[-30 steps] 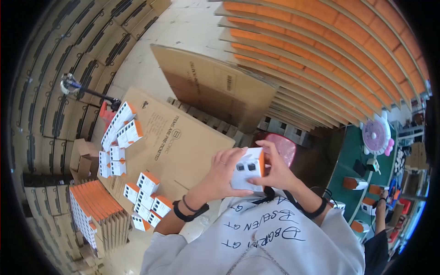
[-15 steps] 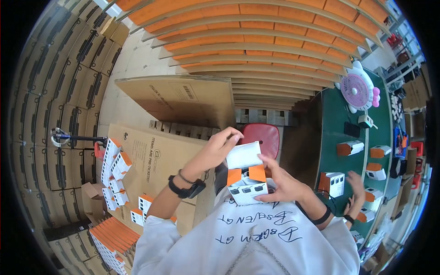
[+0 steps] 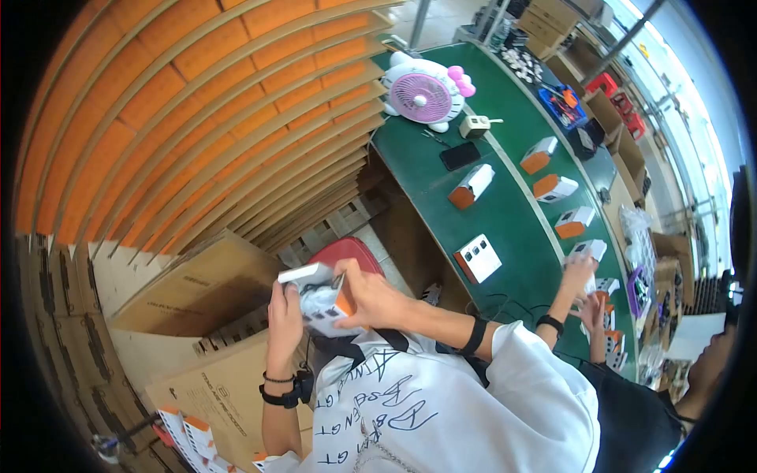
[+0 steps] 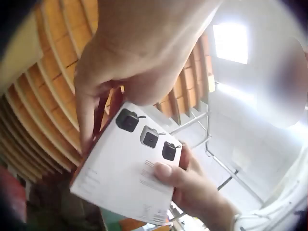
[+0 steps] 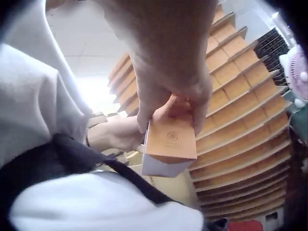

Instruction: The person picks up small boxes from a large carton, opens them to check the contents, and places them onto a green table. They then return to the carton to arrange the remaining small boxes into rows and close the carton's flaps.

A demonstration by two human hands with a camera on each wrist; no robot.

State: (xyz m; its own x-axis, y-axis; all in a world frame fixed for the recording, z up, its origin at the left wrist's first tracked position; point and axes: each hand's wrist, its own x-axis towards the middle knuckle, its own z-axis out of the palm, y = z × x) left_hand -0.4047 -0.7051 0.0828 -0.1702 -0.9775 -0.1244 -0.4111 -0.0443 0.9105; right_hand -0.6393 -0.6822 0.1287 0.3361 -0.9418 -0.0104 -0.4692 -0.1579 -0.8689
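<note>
Both hands hold one small white and orange box (image 3: 322,315) in front of the shirt. Its white lid flap stands raised in the head view, and something greyish shows inside. My left hand (image 3: 285,319) grips the box's left side. My right hand (image 3: 371,296) holds the other side, with its thumb on the front. In the left wrist view, the box (image 4: 130,166) shows a white face with dark device pictures, between the left hand (image 4: 130,62) and the right hand (image 4: 197,185). The right wrist view shows the right hand (image 5: 171,72) over the orange side of the box (image 5: 172,137).
A green table (image 3: 430,193) at right carries a pink fan (image 3: 420,98), a phone (image 3: 460,156) and several boxes. Another person's hand (image 3: 579,274) touches one box there. A red stool (image 3: 347,254) stands behind the held box. Cardboard sheets (image 3: 197,296) lie at left.
The head view has turned toward the green table. The held box went from closed to lid raised, and is now tilted. The left hand has come off the lid area onto the box's side.
</note>
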